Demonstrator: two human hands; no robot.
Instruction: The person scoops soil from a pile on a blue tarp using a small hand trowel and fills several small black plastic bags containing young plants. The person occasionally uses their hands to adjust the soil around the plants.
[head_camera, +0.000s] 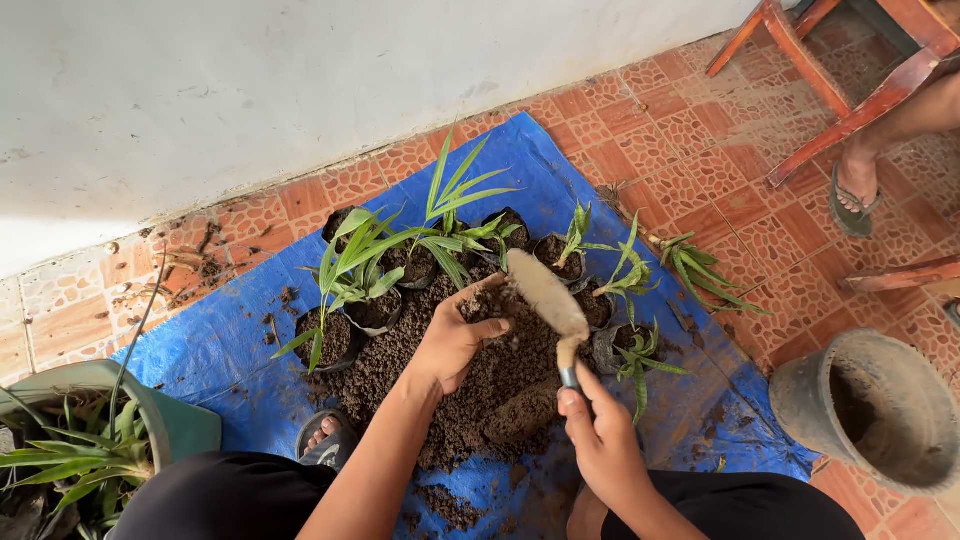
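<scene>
At the far left a green pot with a spiky plant is standing off the blue tarp. On the tarp, small black bags of seedlings are lining the far edge of a soil pile.

The left hand is cupping a bag at the top of the pile, fingers curled together round its rim, thumb lying across the near side. It is keeping the mouth open; holding it upright and steady would let soil fall in rather than down the outside.

The right hand is gripping the trowel by its handle, fingers wrapped shut round it, index finger along the top. The blade is tilting toward the bag, just beside the left fingers, coated in soil. Tipping it slowly, with the tip over the opening, looks like the safest way, clear of the seedlings right behind.

Further right a grey bucket is sitting on the tiles, and another person's sandalled foot is resting by a red chair.
</scene>
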